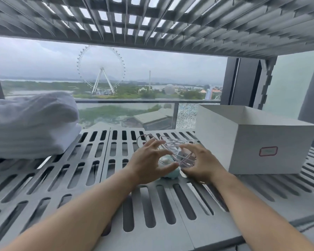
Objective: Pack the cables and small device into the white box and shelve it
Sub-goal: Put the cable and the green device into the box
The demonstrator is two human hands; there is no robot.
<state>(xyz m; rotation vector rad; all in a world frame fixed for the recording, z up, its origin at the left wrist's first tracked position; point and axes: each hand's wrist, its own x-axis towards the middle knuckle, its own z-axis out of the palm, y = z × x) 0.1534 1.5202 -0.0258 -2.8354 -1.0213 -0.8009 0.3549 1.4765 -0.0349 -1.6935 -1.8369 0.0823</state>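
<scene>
Head view. Work takes place on a grey slotted shelf [161, 238], with a second slotted tier [225, 24] overhead.

Cables [172, 143]: pale, thin, in a loose tangle of loops at mid-shelf. They lie on the shelf, outside the box.

Small device [170, 174]: pale teal and rounded, with a round glossy part on top. It sits under the near edge of the tangle and touches it. Also outside the box.

White box [261, 140]: open top, upright on the same shelf, just right of the tangle. A small red-framed label [268, 151] is on its front wall. The interior is not visible from this angle.

Left hand [149, 162]: fingers spread and bent over the left side of the tangle, thumb lying across the device. Cannot tell whether a grip has closed.

Right hand [201, 163]: fingers bent over the right side of the tangle, thumb low at its near edge. Grip likewise cannot be told. The two hands bracket the pile between them.

Folded white towels [31, 124] are stacked at the left end of the shelf, well apart from the cables.
</scene>
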